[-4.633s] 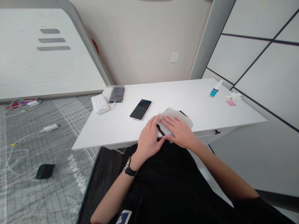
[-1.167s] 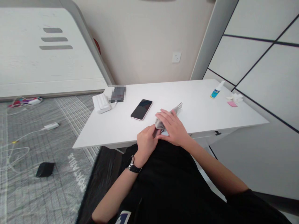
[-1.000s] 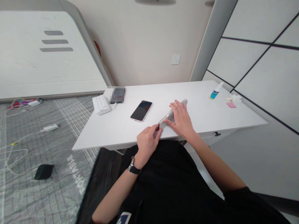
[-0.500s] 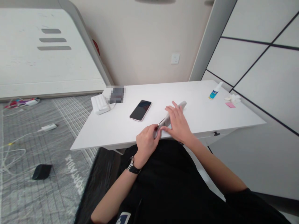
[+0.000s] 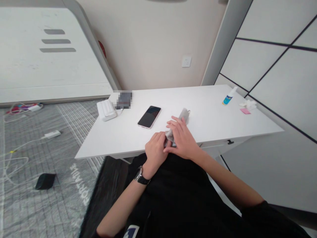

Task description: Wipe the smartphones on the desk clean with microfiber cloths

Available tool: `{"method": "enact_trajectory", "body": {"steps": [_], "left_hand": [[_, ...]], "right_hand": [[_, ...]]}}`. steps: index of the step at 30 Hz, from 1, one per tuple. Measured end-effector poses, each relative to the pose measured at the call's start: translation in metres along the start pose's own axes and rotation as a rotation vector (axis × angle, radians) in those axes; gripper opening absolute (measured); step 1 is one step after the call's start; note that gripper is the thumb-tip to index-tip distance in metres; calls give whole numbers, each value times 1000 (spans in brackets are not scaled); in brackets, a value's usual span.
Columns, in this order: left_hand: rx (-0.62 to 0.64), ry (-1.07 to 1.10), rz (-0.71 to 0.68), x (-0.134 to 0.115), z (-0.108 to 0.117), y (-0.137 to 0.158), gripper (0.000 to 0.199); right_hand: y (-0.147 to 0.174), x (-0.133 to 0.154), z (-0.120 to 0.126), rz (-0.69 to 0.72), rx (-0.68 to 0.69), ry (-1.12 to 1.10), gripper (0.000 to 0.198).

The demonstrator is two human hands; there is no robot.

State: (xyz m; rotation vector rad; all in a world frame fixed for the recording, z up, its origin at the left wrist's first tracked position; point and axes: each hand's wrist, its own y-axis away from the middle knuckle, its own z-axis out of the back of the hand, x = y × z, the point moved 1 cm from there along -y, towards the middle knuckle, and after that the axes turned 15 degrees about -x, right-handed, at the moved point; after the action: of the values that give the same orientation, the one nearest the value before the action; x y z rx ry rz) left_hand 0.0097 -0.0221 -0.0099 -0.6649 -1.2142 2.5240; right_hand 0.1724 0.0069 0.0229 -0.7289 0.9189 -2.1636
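My left hand is closed at the front edge of the white desk, fingers curled round a thin object with a dark, shiny edge. Most of that object is covered, so I cannot make out its kind. A light grey cloth lies over it, its far end sticking out beyond my fingers. Bent over the cloth, my right hand presses it from above, with the thumb reaching to the left hand. A smartphone with a dark screen lies face up, left of the cloth.
On the desk, a white charger-like block with a cable stands at left, beside a blurred-out dark item. At right are a spray bottle, a pink slip and crumpled white tissue. Cables lie on the floor.
My right hand has slid toward my left hand, and its fingers now lie more over the cloth. The cloth has bunched up, its far end shifted left. The smartphone stays put.
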Motion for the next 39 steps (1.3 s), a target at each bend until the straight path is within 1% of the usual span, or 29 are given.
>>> {"method": "enact_trajectory", "body": {"steps": [2,3,4,7,8,9,11,13,14,15,16,17,20,21,22,23,26,27,28,29,32,33,34,35,36,39], "left_hand": [[0,-7,-34,3,0,0,15],[0,-6,-40,3,0,0,18],[3,-3,-40,3,1,-1,21],[5,6,-29,1,2,-2,26],[-4,3,-24,0,2,-1,27],[-10,1,-23,-1,1,-1,26],[-14,-3,-26,0,0,0,24],[-17,-14,-29,2,-1,1,20],[-14,-18,-31,3,-1,2,18],[-7,-21,-33,3,-1,2,18],[1,-19,-32,3,0,2,19],[13,-12,-30,2,1,1,20],[29,11,-23,-1,3,-1,23],[26,11,-18,-1,3,-1,23],[25,9,-18,-2,2,-1,23],[24,6,-20,-1,2,-1,23],[5,9,-24,1,1,0,19],[0,10,-26,1,1,1,17],[1,10,-28,1,1,1,16],[6,11,-30,1,1,0,16],[22,16,-37,-1,3,-1,21],[18,14,-37,-1,3,-1,22],[13,10,-35,-2,3,-1,22],[8,4,-34,-1,3,0,22],[5,0,-34,-1,2,0,22],[-8,10,-38,1,1,2,18]], "right_hand": [[1,12,-1,74,56,-62,90],[0,10,-1,75,64,-68,88],[-2,3,0,47,52,-55,85],[-10,-25,1,-123,-60,80,79],[-11,-29,1,-159,-88,120,79],[-12,-28,0,-166,-96,139,79],[-9,-15,-3,-93,-53,103,79],[-6,3,-6,51,34,11,80],[-5,8,-5,108,72,-24,79],[-5,8,-4,134,89,-43,76],[-6,3,-2,122,83,-42,70],[-9,-6,0,75,51,-20,64],[-16,-32,6,-138,-100,108,48],[-17,-34,7,-175,-123,136,45],[-17,-31,6,-180,-125,140,41],[-17,-23,5,-151,-103,116,38],[-12,3,0,49,20,-30,32],[-11,6,-1,92,40,-59,32],[-12,4,-1,99,40,-63,31],[-13,-3,0,68,15,-41,29],[-22,-33,4,-154,-129,123,33],[-25,-39,5,-208,-157,172,35],[-26,-40,5,-228,-162,199,35],[-27,-35,4,-212,-144,199,35],[-27,-27,2,-162,-109,174,34],[-25,2,-4,52,19,67,31]]}}
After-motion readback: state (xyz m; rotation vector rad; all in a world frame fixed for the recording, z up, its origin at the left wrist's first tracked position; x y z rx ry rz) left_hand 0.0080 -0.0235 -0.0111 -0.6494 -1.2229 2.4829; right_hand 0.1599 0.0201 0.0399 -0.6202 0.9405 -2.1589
